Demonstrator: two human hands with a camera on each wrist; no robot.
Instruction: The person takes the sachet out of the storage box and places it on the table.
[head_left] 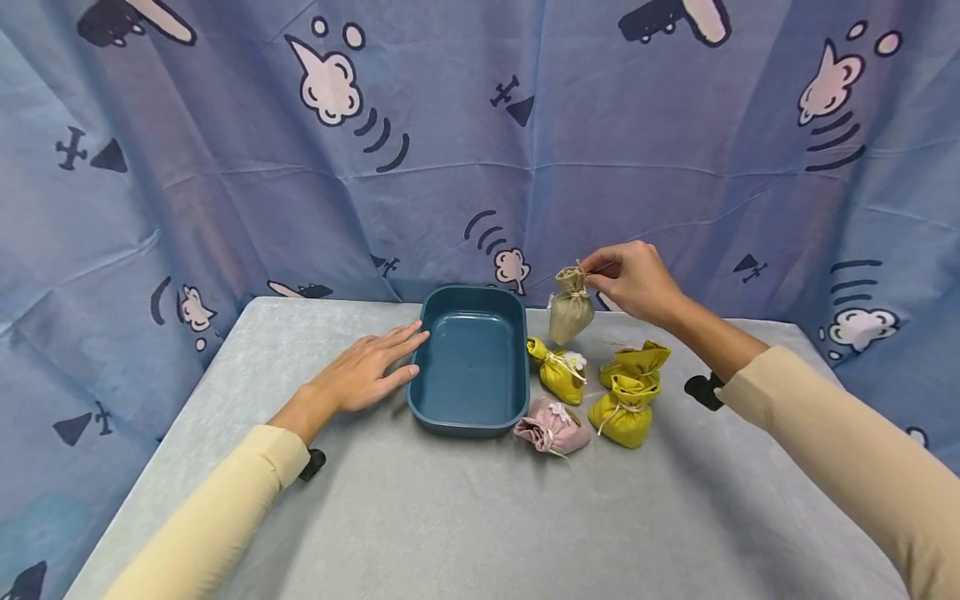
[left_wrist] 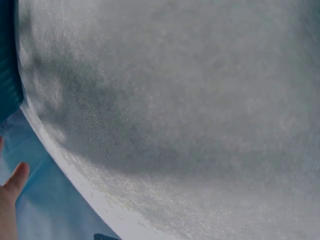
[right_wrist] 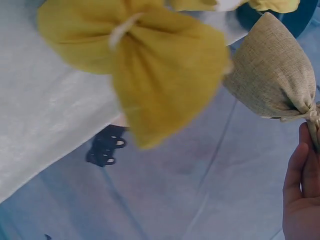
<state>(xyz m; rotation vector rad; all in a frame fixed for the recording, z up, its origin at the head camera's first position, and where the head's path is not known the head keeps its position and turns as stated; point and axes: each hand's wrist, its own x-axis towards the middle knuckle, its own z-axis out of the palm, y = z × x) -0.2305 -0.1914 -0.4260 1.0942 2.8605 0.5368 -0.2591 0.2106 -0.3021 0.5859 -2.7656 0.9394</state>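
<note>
A beige drawstring pouch (head_left: 572, 315) hangs from my right hand (head_left: 633, 279), which pinches it by its gathered neck above the table's back part. In the right wrist view the burlap-like pouch (right_wrist: 272, 70) bulges away from the fingers (right_wrist: 297, 170). My left hand (head_left: 372, 367) lies with fingers stretched out, their tips right at the left rim of a blue rectangular tub (head_left: 468, 431). Nothing shows inside the tub. Only the thumb (left_wrist: 17, 180) and a bit of that hand appear in the left wrist view.
Right of the tub lie a yellow pouch with a white flower (head_left: 562, 379), a pink pouch (head_left: 553, 429), a front yellow pouch (head_left: 625, 417) and a darker yellow pouch (head_left: 637, 360) behind it. A patterned blue curtain (head_left: 442, 150) hangs behind the grey table (head_left: 450, 517).
</note>
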